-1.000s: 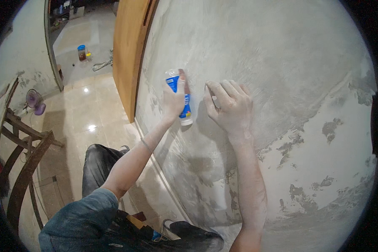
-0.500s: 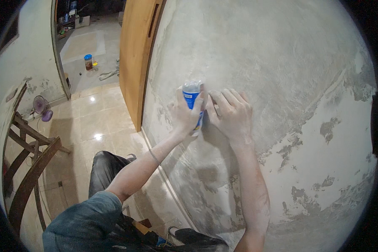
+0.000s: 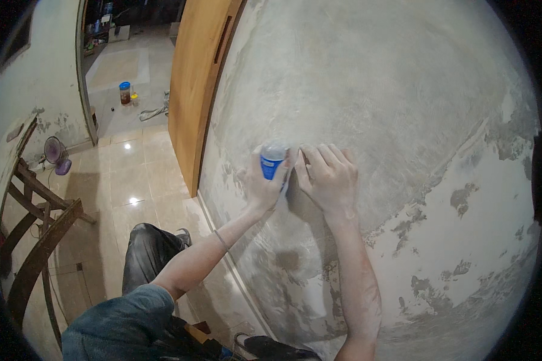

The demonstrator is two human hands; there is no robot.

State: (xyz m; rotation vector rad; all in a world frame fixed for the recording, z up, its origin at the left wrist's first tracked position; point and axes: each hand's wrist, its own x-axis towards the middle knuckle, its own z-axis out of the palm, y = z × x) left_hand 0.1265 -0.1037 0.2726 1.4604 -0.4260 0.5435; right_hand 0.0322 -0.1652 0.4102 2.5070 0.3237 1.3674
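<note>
A clear plastic bottle with a blue label (image 3: 271,168) is gripped in my left hand (image 3: 262,189), its rounded clear end turned up and away from me. Beside it, close to the grey plastered wall (image 3: 373,108), my right hand (image 3: 328,174) has its fingers bent and held together. The palm and fingertips of that hand face the wall, so anything in them is hidden. Both hands and forearms carry a pale dusty coating. A narrow gap separates the bottle from my right fingers.
A wooden door (image 3: 199,84) stands at the wall's left edge. Left are a dark wooden frame (image 3: 39,240) and a small purple fan (image 3: 56,153) on shiny floor tiles. Beyond the doorway stands a blue-lidded jar (image 3: 124,93). White patches (image 3: 445,240) cover the lower right wall.
The bottle has tipped, so its label looks shorter and its far end faces me more. Both hands sit slightly lower in the picture, and the whole view has shifted a little.
</note>
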